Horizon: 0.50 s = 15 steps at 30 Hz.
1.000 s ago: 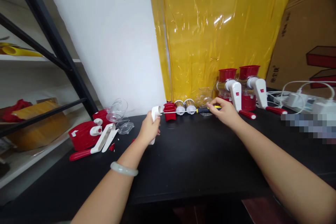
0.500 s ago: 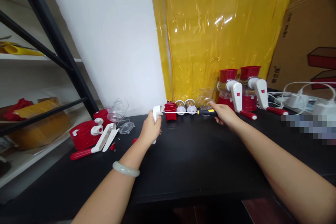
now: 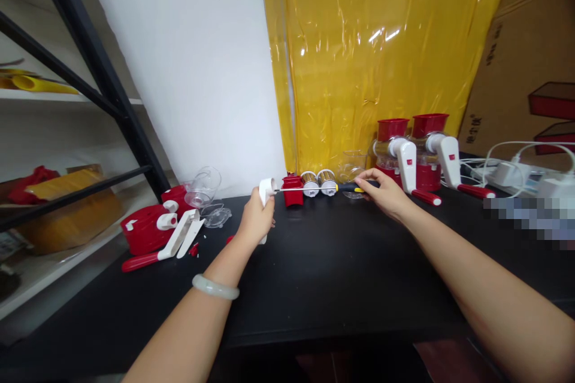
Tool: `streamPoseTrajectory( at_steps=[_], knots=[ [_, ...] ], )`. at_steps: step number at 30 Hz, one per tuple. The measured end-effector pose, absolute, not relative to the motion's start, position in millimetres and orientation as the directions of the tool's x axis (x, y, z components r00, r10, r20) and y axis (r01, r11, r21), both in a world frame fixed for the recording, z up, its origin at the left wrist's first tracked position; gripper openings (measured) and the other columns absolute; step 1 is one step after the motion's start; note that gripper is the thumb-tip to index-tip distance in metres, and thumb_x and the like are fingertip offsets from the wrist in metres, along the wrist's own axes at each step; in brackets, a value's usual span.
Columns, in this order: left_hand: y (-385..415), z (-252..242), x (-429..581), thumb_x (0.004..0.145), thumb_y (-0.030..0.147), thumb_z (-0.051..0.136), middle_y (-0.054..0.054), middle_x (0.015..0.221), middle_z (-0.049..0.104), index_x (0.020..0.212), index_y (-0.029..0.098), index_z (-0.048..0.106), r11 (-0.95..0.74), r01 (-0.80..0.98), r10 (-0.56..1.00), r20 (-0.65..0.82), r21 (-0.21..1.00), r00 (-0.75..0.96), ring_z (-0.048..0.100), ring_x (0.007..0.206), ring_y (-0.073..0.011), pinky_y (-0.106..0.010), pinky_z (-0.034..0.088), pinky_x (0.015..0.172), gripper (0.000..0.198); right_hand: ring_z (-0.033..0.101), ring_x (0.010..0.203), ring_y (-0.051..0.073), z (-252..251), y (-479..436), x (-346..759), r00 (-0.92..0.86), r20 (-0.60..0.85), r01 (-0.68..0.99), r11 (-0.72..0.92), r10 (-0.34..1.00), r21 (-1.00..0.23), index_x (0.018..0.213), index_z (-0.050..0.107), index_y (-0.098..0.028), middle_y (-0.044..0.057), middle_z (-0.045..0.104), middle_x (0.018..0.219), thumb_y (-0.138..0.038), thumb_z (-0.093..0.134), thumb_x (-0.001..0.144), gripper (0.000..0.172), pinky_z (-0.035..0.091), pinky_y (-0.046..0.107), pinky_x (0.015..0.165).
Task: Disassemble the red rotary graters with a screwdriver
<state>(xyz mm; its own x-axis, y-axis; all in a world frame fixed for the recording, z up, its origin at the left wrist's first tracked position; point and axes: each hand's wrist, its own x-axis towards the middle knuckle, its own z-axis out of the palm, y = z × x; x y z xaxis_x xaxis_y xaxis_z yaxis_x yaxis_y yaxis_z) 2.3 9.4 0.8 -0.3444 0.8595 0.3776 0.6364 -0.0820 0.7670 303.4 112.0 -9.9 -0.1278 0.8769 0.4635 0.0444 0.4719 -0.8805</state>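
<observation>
My left hand (image 3: 257, 215) is closed around a white crank handle (image 3: 268, 185), whose round end faces right; its lower part is mostly hidden by my fingers. In my right hand (image 3: 380, 192) is a screwdriver (image 3: 345, 187) with a black and yellow grip. Its long shaft runs level to the left, and the tip meets the handle's round end. Behind the shaft stand a red hopper part (image 3: 293, 190) and two grater drums (image 3: 318, 183). A clear plastic housing (image 3: 353, 164) is behind my right hand.
Two assembled red-and-white rotary graters (image 3: 430, 152) stand at the back right, near white cables and chargers (image 3: 507, 172). At left lie a red base (image 3: 146, 230), an opened white crank (image 3: 182, 234) and clear parts (image 3: 215, 215). A black shelf frame (image 3: 103, 90) rises on the left.
My right hand's fingers have shifted on the screwdriver grip, now holding it with fingertips. The screwdriver stays against the white handle; the view has moved slightly.
</observation>
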Motion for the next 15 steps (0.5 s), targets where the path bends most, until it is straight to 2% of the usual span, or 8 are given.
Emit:
streamPoseTrajectory(
  at_steps=[4, 9, 11, 13, 15],
  knots=[
    [8.9, 2.5, 3.4, 0.090, 0.030, 0.049, 0.004, 0.071, 0.055, 0.100, 0.022, 0.044, -0.082, 0.628, 0.859, 0.374, 0.774, -0.348, 0.057, 0.044, -0.0108, -0.021, 0.048, 0.041, 0.014, 0.051, 0.064, 0.010, -11.3, 112.8, 303.7, -0.111, 0.520, -0.011, 0.522, 0.847, -0.853, 0.090, 0.062, -0.021, 0.001, 0.063, 0.090, -0.054, 0.077, 0.070, 0.041, 0.042, 0.024, 0.056],
    [7.5, 3.0, 7.9, 0.090, 0.028, 0.049, 0.004, 0.071, 0.055, 0.098, 0.022, 0.044, -0.087, 0.610, 0.864, 0.364, 0.788, -0.347, 0.057, 0.043, -0.0111, -0.022, 0.049, 0.040, 0.012, 0.052, 0.065, 0.010, -7.4, 109.9, 300.7, -0.081, 0.497, -0.224, 0.471, 0.864, -0.853, 0.093, 0.061, -0.024, -0.001, 0.060, 0.084, -0.050, 0.084, 0.062, 0.047, 0.044, 0.023, 0.058],
    [7.6, 2.1, 8.8, 0.089, 0.028, 0.049, 0.004, 0.070, 0.055, 0.097, 0.022, 0.044, -0.088, 0.603, 0.870, 0.356, 0.793, -0.342, 0.058, 0.044, -0.0113, -0.022, 0.049, 0.040, 0.012, 0.054, 0.064, 0.011, -4.9, 109.2, 299.3, -0.066, 0.460, -0.278, 0.426, 0.885, -0.861, 0.089, 0.060, -0.023, -0.001, 0.061, 0.083, -0.055, 0.083, 0.061, 0.048, 0.045, 0.024, 0.055],
    [7.9, 1.2, 8.9, 0.089, 0.029, 0.050, 0.004, 0.068, 0.055, 0.098, 0.022, 0.044, -0.082, 0.607, 0.875, 0.349, 0.791, -0.337, 0.058, 0.044, -0.0118, -0.022, 0.049, 0.040, 0.013, 0.054, 0.058, 0.013, -3.4, 109.6, 298.9, -0.060, 0.375, -0.262, 0.348, 0.925, -0.900, 0.084, 0.059, -0.022, 0.001, 0.061, 0.076, -0.067, 0.072, 0.069, 0.049, 0.046, 0.027, 0.052],
    [8.1, 0.7, 8.7, 0.089, 0.029, 0.051, 0.004, 0.067, 0.055, 0.100, 0.022, 0.045, -0.078, 0.618, 0.875, 0.350, 0.783, -0.334, 0.059, 0.044, -0.0124, -0.021, 0.048, 0.040, 0.014, 0.052, 0.048, 0.014, -3.5, 110.3, 300.2, -0.055, 0.280, -0.155, 0.268, 0.959, -0.951, 0.078, 0.057, -0.021, 0.003, 0.060, 0.063, -0.077, 0.052, 0.078, 0.057, 0.045, 0.029, 0.048]
  ],
)
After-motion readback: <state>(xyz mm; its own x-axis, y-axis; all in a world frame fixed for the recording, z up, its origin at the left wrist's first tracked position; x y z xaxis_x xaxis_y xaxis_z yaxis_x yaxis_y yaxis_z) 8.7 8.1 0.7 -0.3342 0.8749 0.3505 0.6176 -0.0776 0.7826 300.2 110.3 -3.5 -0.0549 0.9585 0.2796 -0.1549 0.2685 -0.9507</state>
